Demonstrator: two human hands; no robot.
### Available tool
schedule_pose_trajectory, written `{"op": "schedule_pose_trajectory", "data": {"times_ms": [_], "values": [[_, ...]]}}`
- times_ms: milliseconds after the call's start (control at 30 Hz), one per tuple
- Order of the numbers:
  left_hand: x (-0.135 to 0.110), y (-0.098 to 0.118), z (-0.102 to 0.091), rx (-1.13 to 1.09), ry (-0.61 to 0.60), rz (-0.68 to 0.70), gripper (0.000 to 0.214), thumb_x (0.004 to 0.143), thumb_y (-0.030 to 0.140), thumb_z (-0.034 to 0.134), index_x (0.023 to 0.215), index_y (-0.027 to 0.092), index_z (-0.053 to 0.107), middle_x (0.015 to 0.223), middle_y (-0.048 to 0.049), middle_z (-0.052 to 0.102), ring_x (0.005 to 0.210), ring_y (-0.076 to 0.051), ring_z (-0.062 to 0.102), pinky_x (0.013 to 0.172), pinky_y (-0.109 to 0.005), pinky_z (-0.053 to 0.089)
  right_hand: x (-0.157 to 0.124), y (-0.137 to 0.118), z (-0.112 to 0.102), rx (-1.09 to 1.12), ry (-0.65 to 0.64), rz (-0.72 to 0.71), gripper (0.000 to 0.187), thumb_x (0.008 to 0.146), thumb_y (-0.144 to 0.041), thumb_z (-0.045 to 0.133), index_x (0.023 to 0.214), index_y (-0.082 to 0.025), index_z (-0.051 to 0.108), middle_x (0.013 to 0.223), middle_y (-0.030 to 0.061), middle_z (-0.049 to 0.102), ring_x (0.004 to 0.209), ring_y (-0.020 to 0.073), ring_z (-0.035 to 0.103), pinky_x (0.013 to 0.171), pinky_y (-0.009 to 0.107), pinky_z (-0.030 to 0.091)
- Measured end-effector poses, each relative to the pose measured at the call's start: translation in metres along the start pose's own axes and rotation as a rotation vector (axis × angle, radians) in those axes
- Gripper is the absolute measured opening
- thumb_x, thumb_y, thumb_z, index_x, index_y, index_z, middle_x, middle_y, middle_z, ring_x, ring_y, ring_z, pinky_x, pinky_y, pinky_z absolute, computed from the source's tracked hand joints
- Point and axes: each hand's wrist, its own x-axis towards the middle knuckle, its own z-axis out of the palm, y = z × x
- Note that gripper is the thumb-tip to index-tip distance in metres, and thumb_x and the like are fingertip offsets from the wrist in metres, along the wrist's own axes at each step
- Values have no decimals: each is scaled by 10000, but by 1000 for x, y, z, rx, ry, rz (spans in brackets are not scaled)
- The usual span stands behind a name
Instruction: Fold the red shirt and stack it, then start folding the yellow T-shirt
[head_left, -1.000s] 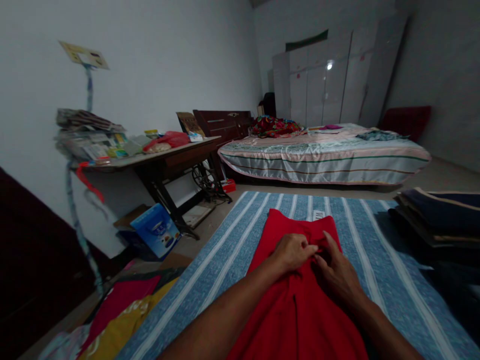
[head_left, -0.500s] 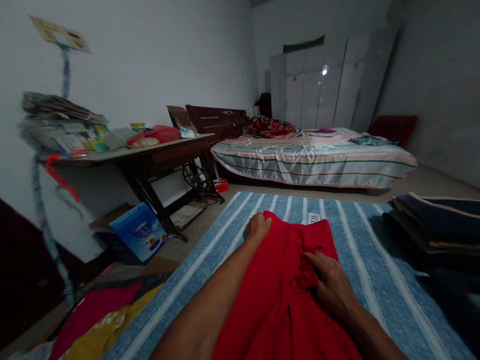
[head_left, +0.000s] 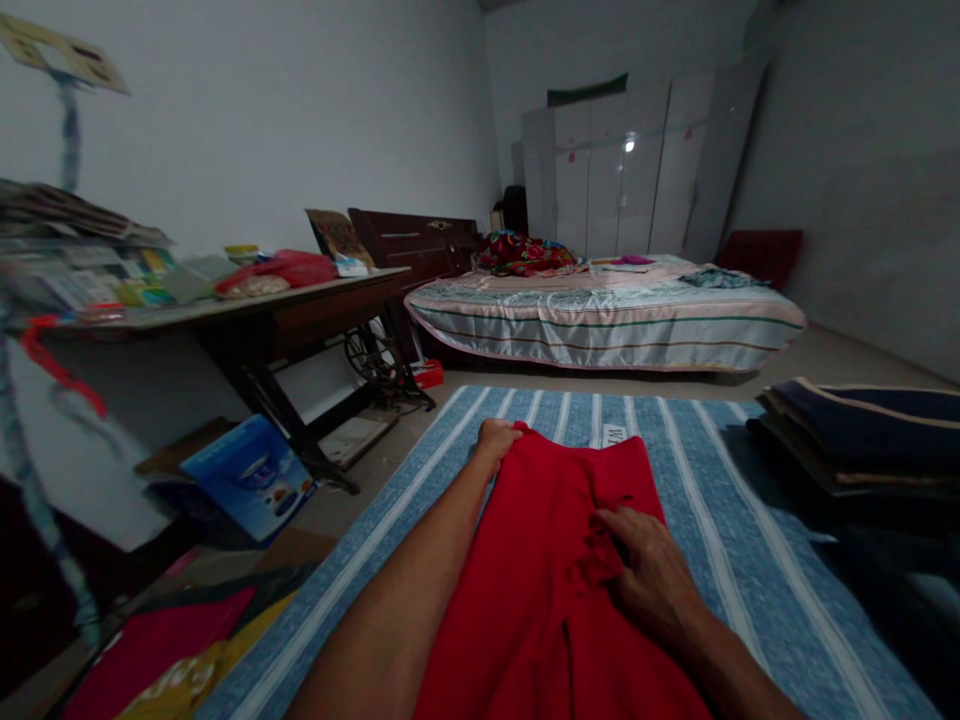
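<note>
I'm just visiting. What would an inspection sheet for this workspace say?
Surface: blue striped cloth, white label near the garment's top edge.
Job's things: red garment spread on the cloth, bunched near the middle.
Clutter: dark folded clothes at right; blue box and yellow cloth at lower left.
Hands: left hand grips the garment's upper left corner; right hand touches the bunched part.
Cables: patterned cord hangs below a wall plate.
Surroundings: bed, pale wardrobe, loaded table at left.

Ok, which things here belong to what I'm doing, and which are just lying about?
In use:
red garment, in left hand and right hand
striped blue cloth beneath it

Lying about:
folded dark fabrics
blue box
red bag
</note>
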Motion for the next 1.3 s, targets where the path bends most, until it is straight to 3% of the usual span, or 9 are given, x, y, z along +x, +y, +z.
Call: {"op": "schedule_pose_trajectory", "data": {"times_ms": [167,333,533,633,767,867,1000,1133,1300], "values": [[-6,0,-9,-205,-155,70,292,695,74,543,941,125,691,789,-25,720,673,-126,658,609,-200,503,0,0,0,-1,-6,3,293,822,-209,484,1077,-220,628,1005,87,653,954,237,587,881,394,410],[-9,0,-14,-243,-230,116,373,699,56,507,1029,110,670,872,-49,732,730,-133,674,675,-219,525,1,-1,-2,6,-34,7,289,805,-169,481,1044,-220,634,974,77,645,904,225,584,851,386,418],[-8,-1,-13,-57,-191,162,503,707,144,597,1208,104,583,941,-80,720,768,-173,680,683,-262,531,2,-3,-4,-1,-42,3,301,798,-159,477,1050,-215,631,993,80,641,921,225,569,846,376,410],[-4,5,-11,125,-160,205,597,686,191,661,1269,125,550,1089,-107,687,940,-215,660,781,-277,512,2,-4,-5,3,-50,1,298,798,-154,470,1040,-213,634,976,75,641,905,217,569,841,369,403],[2,22,-9,391,-154,239,463,631,205,713,1092,176,672,1250,-114,621,1204,-285,526,990,-329,398,3,-7,-8,5,-46,10,267,807,-177,477,1014,-217,641,954,73,642,888,218,567,824,364,401],[4,36,-5,565,-169,211,260,623,238,718,876,176,720,1169,-155,661,1175,-350,541,980,-416,393,3,-9,-9,12,-34,9,265,813,-197,478,1025,-209,636,951,81,640,884,220,568,832,369,397],[7,45,2,702,-192,181,133,580,224,732,697,170,702,1024,-179,707,1081,-362,599,910,-412,437,3,-9,-8,21,-32,8,280,798,-192,482,1035,-200,632,947,83,637,885,221,570,835,370,396],[13,44,5,727,-170,169,176,541,162,721,716,171,709,965,-178,719,1045,-348,619,850,-366,465,4,-8,-7,31,-26,21,290,790,-189,488,1039,-206,635,934,74,639,881,219,576,831,364,402],[23,42,3,600,-124,165,102,556,116,675,650,154,685,828,-163,715,995,-327,637,761,-301,472,5,-5,-8,36,2,10,282,808,-186,474,1031,-203,645,898,66,647,858,213,591,807,348,426]]}}
